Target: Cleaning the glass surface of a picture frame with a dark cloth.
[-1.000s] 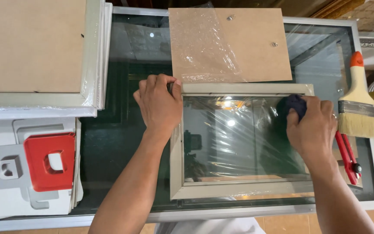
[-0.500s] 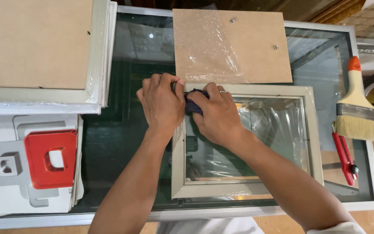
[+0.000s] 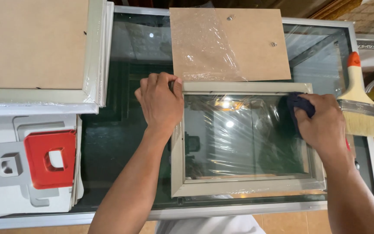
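Note:
A grey picture frame with a glass pane lies face down on a glass-topped table. My left hand grips the frame's upper left corner. My right hand presses a dark blue cloth onto the pane at the frame's upper right corner. Clear plastic wrap clings to the frame's edges.
A brown backing board with loose plastic film lies just behind the frame. A paintbrush with an orange handle rests at the right, a red cutter partly hidden under my right hand. Stacked frames and a white-and-red sign fill the left.
My right hand has swept the cloth across the glass from the upper left corner back to the upper right corner. My left hand has stayed on the frame's corner.

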